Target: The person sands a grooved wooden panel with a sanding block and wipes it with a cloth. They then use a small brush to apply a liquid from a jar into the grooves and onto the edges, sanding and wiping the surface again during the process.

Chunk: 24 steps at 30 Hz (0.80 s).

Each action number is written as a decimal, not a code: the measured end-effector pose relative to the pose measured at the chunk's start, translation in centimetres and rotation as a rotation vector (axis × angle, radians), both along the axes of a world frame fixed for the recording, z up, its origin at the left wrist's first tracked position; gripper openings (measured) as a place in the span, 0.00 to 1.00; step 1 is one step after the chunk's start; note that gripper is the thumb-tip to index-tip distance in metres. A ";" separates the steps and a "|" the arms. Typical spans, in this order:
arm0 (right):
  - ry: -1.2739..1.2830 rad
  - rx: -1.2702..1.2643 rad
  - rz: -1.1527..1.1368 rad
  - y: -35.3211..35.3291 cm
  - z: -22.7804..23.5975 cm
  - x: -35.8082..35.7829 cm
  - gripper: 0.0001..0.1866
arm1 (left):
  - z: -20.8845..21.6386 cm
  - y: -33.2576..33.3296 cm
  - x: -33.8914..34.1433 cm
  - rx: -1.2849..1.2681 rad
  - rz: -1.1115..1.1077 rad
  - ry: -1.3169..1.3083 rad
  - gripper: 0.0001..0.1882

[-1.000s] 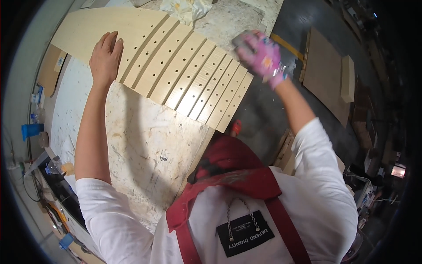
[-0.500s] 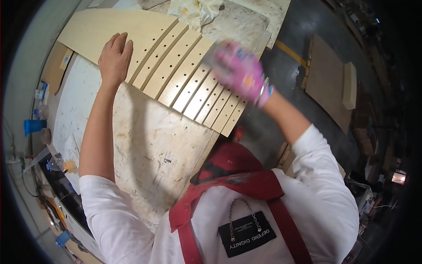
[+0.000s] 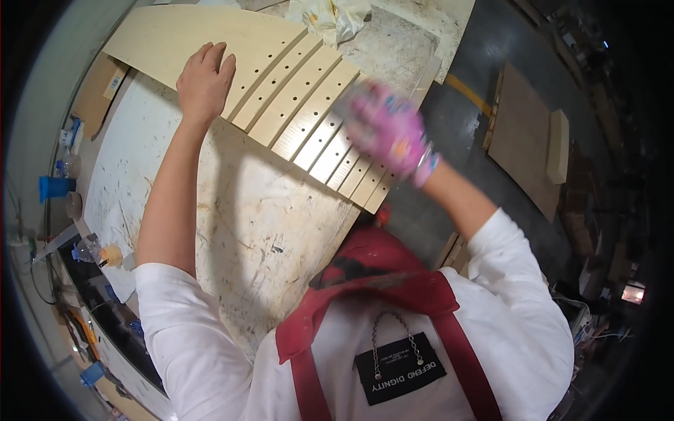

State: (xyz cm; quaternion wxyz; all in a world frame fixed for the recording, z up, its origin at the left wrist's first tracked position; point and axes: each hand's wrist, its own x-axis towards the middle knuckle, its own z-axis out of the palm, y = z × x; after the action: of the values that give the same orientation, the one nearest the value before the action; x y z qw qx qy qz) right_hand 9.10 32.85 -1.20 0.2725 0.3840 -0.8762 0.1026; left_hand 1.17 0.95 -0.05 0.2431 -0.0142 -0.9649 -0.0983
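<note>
Several pale wooden boards point(image 3: 270, 116) lie stepped side by side across the table, their edges curved and dotted with small dark holes. Bare, my left hand point(image 3: 203, 83) rests on the widest board point(image 3: 168, 35) with its fingers stretched out. My right hand point(image 3: 387, 130), in a pink patterned glove, is over the far right part of the boards. Motion smears its fingers, and a greyish blur shows at their tips. Whether that is the glove's coating or a thing in the hand, I cannot tell.
The boards lie on a stained pale worktable point(image 3: 246, 259). A crumpled white cloth point(image 3: 330, 17) lies beyond them. To the left are a blue cup point(image 3: 56, 188) and a clear bottle point(image 3: 86, 251). A brown panel point(image 3: 523, 140) lies on the floor at right.
The whole view has shifted, so the boards and both arms appear slightly farther right. My left hand stays on the widest board. My right hand is still blurred over the narrower boards.
</note>
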 end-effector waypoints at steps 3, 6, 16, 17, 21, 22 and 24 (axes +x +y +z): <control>-0.523 -0.044 -0.002 -6.2 -1.0 6.6 0.23 | -0.7 -0.2 0.0 0.073 -0.019 -0.045 0.24; -0.242 -0.112 0.084 -0.6 -1.3 1.5 0.20 | -0.6 -0.5 0.2 0.078 -0.009 -0.036 0.24; -0.028 -0.155 0.120 -0.7 -0.1 -3.1 0.20 | -0.1 0.1 0.3 0.099 -0.001 -0.083 0.24; -0.197 -0.196 0.014 1.4 0.4 -5.1 0.20 | 0.0 0.0 0.3 0.098 0.001 -0.086 0.24; -0.310 -0.143 -0.336 6.2 -1.2 -9.5 0.21 | -0.4 0.0 0.1 0.060 0.003 -0.056 0.23; -0.157 -0.153 -0.113 4.3 0.1 -8.0 0.22 | 0.0 0.2 0.0 0.071 -0.010 -0.030 0.22; -0.280 -0.145 0.095 0.8 0.1 -3.8 0.22 | 0.2 0.4 0.6 0.075 -0.033 -0.019 0.22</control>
State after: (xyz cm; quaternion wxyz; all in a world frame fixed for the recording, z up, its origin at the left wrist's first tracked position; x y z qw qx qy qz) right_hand 5.25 33.62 -1.06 0.1694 0.3862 -0.8768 0.2309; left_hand 1.73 1.36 0.17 0.2327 -0.0203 -0.9624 -0.1384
